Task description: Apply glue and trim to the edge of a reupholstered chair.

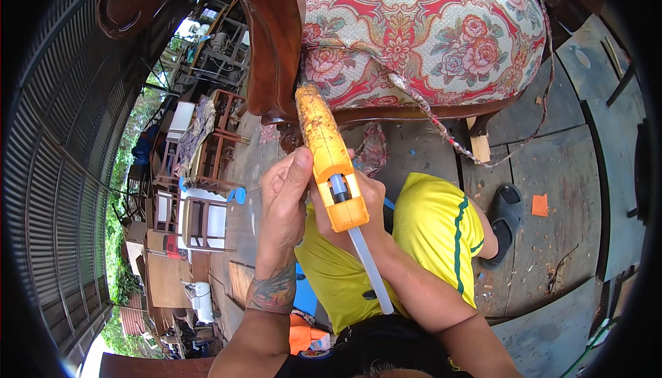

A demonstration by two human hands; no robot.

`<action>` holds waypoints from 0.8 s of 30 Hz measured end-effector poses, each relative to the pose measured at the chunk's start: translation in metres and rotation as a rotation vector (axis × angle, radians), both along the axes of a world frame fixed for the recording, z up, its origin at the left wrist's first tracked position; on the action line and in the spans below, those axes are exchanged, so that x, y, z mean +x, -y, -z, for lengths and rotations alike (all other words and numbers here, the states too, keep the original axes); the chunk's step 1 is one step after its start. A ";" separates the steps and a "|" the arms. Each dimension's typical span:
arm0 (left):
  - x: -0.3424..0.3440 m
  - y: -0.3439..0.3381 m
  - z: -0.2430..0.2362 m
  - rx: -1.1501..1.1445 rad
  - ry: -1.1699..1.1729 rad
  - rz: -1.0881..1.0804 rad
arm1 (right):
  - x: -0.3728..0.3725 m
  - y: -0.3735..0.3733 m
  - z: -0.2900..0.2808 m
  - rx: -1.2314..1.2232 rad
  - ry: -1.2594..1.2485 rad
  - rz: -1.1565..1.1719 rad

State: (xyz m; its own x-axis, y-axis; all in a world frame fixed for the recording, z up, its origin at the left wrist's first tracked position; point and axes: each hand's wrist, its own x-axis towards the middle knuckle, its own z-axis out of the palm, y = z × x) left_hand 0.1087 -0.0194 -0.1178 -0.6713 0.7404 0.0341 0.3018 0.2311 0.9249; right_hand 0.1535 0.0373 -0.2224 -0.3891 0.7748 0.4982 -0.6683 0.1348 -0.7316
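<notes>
A yellow, stained glue gun [324, 137] points away from me, its nozzle end close to the wooden edge of a chair. A translucent glue stick [372, 271] sticks out of its rear. My right hand [365, 202] wraps around the gun from below, its grip mostly hidden by the body. Beside the gun's left side is my left hand [283, 188], thumb up and fingers curled in; whatever they hold is hidden. The chair seat [427, 26] wears red and cream floral fabric. A braided cord [417, 99] crosses its front and hangs in a loop to the right.
The chair's carved dark wood arm [272, 40] rises just ahead. Wooden floorboards [552, 199] carry scraps and an orange piece [540, 205]. My sandalled foot [505, 219] rests at right. Stacked chairs [203, 219] and a white tank-like object [200, 301] stand left, near a corrugated metal wall [62, 137].
</notes>
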 end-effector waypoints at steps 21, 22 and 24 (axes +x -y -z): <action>-0.004 0.006 0.001 -0.016 0.008 0.049 | 0.001 0.003 0.001 -0.012 -0.002 0.001; -0.005 0.007 0.001 -0.014 0.008 0.047 | 0.001 0.003 0.001 -0.025 -0.006 -0.008; -0.007 0.008 0.002 -0.050 0.018 0.008 | 0.001 0.003 0.000 -0.016 0.000 0.004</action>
State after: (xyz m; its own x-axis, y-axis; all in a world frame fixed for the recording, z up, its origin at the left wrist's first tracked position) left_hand 0.1019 -0.0275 -0.1198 -0.6656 0.7462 -0.0152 0.2875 0.2752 0.9174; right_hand 0.1548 0.0341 -0.2226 -0.3859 0.7846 0.4852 -0.6675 0.1256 -0.7340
